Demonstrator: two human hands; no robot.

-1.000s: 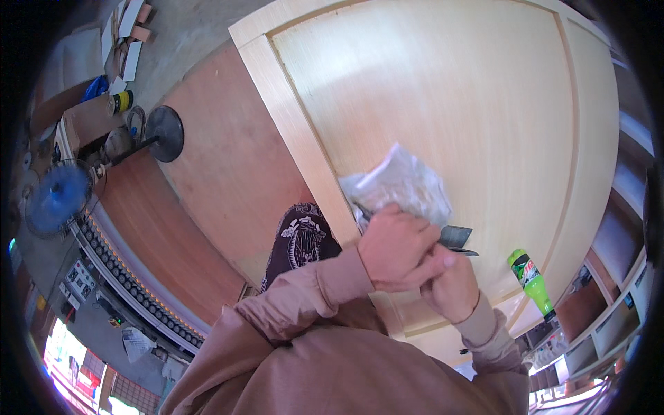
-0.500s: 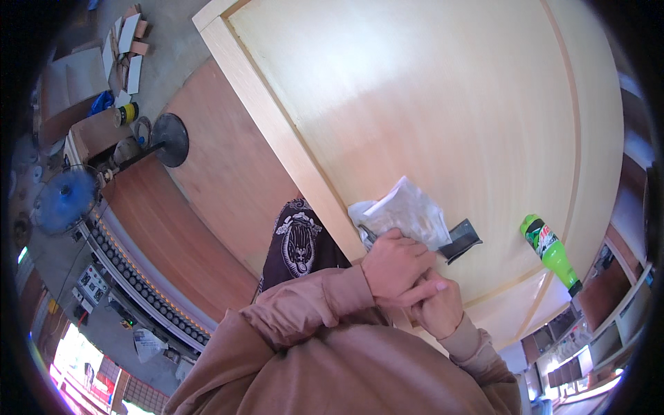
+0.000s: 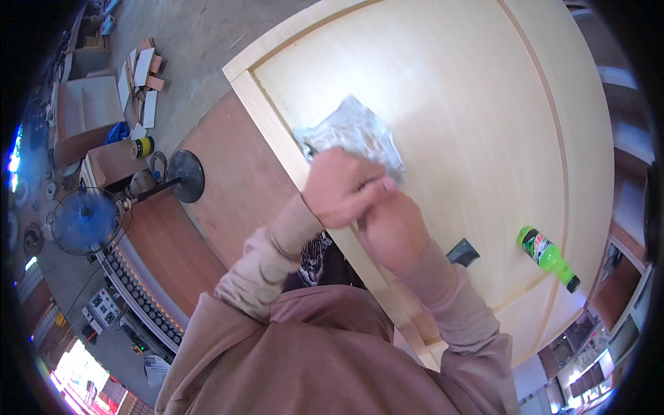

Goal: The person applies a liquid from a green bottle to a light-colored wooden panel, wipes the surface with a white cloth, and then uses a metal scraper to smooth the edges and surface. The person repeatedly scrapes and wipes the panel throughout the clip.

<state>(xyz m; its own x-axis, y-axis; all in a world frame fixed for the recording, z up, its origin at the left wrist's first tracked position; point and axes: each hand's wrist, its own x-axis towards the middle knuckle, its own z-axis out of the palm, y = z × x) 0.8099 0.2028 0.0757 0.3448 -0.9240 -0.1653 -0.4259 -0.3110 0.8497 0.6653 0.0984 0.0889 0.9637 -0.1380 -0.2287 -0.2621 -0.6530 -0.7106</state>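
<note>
We note a crinkled clear plastic bag [image 3: 356,135] on the pale wood panel [image 3: 449,83], at twelve o'clock from the hands. A green bottle [image 3: 546,257] with dark label lies at four o'clock, well apart.

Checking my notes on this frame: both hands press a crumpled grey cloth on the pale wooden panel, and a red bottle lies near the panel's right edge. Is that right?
Not quite: the bottle is green, not red, as the head view shows. The rest holds: the left hand and right hand press together on the crumpled grey cloth on the pale wooden panel, and the bottle lies near its right edge.
</note>
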